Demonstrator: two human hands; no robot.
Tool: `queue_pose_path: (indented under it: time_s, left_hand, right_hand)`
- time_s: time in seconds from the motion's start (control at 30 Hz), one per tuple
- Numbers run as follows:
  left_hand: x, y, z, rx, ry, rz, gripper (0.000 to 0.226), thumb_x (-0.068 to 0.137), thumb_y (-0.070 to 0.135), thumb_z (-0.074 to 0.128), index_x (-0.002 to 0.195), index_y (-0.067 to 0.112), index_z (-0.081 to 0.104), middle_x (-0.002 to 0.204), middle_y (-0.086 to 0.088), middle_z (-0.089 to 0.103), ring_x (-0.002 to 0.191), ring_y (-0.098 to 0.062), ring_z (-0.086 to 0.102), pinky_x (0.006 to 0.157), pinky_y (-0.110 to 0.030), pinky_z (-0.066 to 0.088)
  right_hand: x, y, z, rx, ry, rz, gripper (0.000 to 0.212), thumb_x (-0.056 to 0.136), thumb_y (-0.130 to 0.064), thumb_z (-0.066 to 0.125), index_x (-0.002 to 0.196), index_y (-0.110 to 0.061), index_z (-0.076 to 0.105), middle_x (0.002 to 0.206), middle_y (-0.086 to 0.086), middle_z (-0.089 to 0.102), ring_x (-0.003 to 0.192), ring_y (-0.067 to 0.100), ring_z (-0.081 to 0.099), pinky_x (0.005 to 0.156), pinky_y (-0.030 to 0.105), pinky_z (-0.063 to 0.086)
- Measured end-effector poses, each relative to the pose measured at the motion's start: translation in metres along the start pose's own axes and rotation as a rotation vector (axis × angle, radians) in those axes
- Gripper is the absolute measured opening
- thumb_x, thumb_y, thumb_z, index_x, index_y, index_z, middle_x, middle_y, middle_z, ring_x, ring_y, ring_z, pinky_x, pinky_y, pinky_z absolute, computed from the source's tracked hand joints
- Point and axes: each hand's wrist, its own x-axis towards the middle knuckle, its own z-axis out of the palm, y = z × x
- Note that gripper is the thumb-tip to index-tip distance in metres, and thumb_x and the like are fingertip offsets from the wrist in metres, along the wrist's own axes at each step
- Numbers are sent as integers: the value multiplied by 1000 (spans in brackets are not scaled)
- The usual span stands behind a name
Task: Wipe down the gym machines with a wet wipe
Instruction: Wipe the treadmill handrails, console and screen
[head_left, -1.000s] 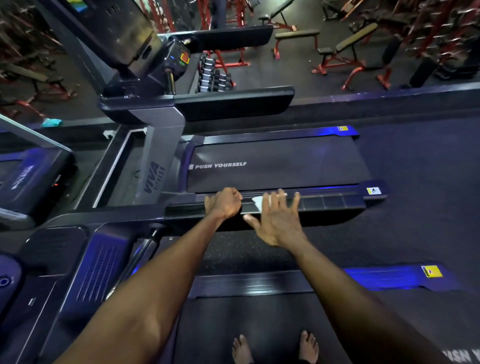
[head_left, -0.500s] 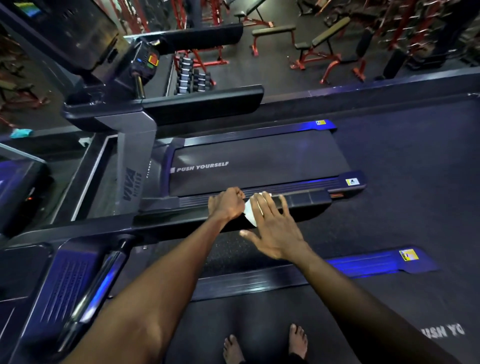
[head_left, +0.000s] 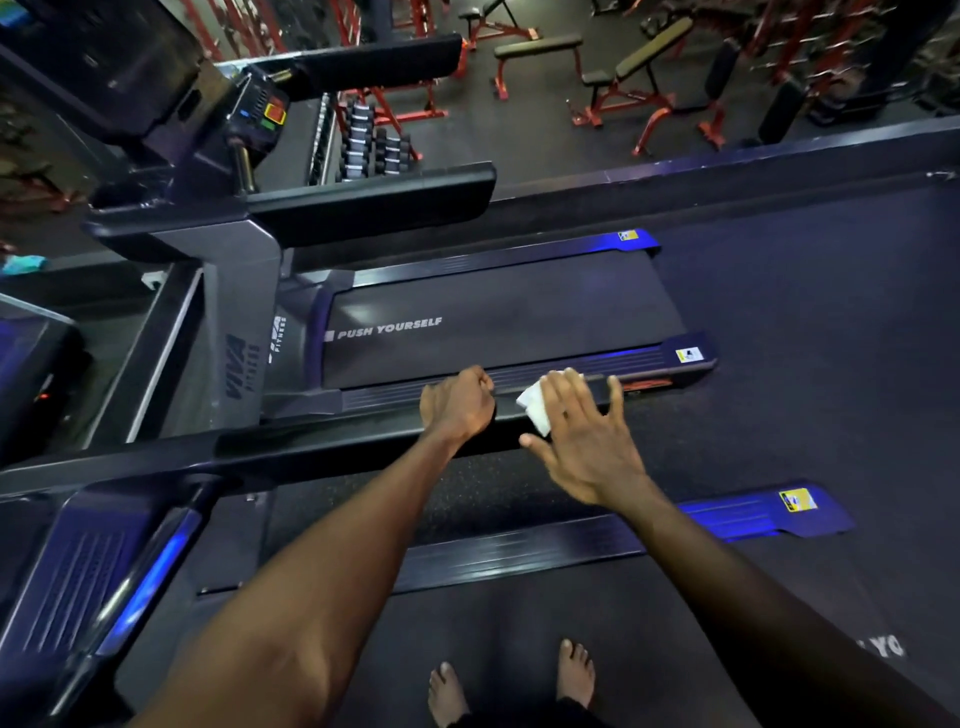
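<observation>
Now, right hand: fingers flat, pressing the wipe on the handrail, slid slightly rightward.
Left hand: fist gripping the handrail, unmoved.
Meaning: wiping proceeds; far treadmill probably untouched.

Dark rubber flooring covers the dim room, with blue light glinting off plastic edges. Beyond a low dark ledge, red-framed benches stand beside a rack of dumbbells.
</observation>
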Motion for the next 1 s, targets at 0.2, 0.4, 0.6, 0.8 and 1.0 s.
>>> queue_pose_path:
  time_s: [0.2,0.4,0.6,0.8,1.0]
  left_hand:
    - [3,14,1,65,-33,-113,36,99,28,37,119,26,66,121,-9,69,113,-30,62,106,-45,38]
    - [2,22,0,129,-22,-186,38,95,24,37,117,19,68,119,-12,69,111,-32,62,107,-46,36]
    - [1,25,2,145,4,-214,38,93,25,38,114,16,69,120,-14,68,111,-34,62,101,-43,38]
    - [4,23,5,151,16,-230,41,92,27,37,118,17,67,123,-13,66,113,-35,61,102,-44,38]
    - [3,22,8,163,47,-215,40,93,28,37,118,17,67,122,-15,67,111,-36,61,97,-42,39]
  right_hand:
    - [8,-9,-2,88,-19,122,83,98,-66,16,155,-5,20,161,15,22,151,33,12,114,68,4]
    - [-17,34,1,117,115,60,68,100,-54,17,152,-13,33,161,7,30,151,25,21,116,60,14]
    - [15,20,8,280,257,97,52,101,-36,29,132,-7,59,132,8,61,130,28,49,114,47,30]
    - [-2,45,22,822,424,208,41,102,-14,45,138,3,54,144,17,53,137,26,47,117,15,24]
    - [-15,18,15,1140,482,570,46,96,-13,41,138,-4,56,120,10,70,107,21,63,86,11,38]
